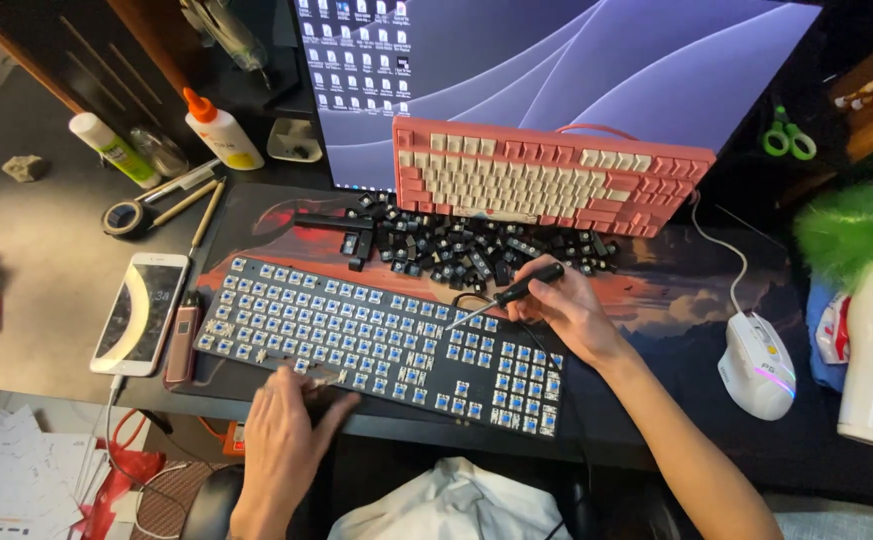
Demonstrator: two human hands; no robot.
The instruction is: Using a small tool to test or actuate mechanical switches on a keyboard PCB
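We steady the bare keyboard [381, 345], lying on the desk mat [696, 290], with our left hand [281, 440] flat and open on its near edge while our right hand [566, 310], closed on the screwdriver [506, 296], keeps its tip upright between switches.

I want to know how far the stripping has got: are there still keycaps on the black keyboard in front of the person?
No: the black keyboard shows only bare blue switches, and the loose dark keycaps lie heaped behind it.
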